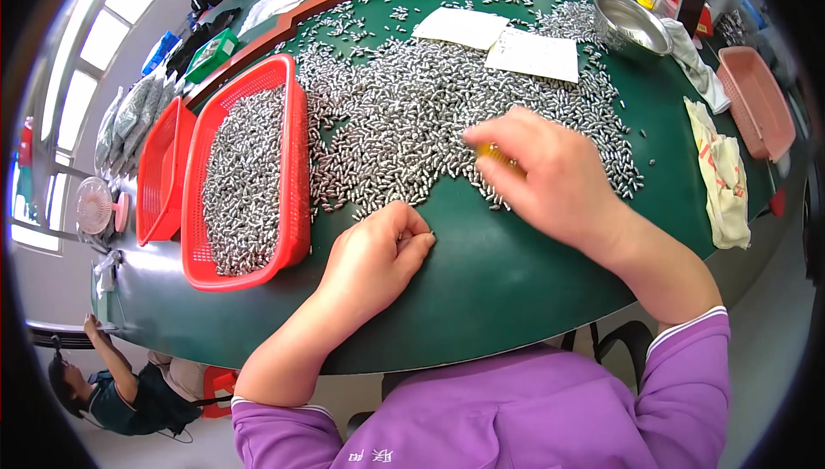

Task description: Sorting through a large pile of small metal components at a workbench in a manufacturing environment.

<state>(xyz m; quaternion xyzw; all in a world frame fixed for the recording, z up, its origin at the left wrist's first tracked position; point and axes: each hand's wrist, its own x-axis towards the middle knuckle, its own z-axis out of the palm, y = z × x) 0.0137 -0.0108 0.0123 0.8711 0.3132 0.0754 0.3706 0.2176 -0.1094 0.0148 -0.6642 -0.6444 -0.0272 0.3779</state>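
The bench (490, 276) is bare between the heap of metal pieces (387, 117) and its curved near edge; a red basket (301, 177) bounds the left. The pieces are small, silvery, shiny. The right hand (554, 173) grips something yellow (500, 156); the left hand's (368, 252) fingers curl closed, contents hidden.

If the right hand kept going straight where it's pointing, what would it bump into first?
Most likely the loose silvery metal pieces spread ahead of the right hand; its height is unclear, so it might pass over them.
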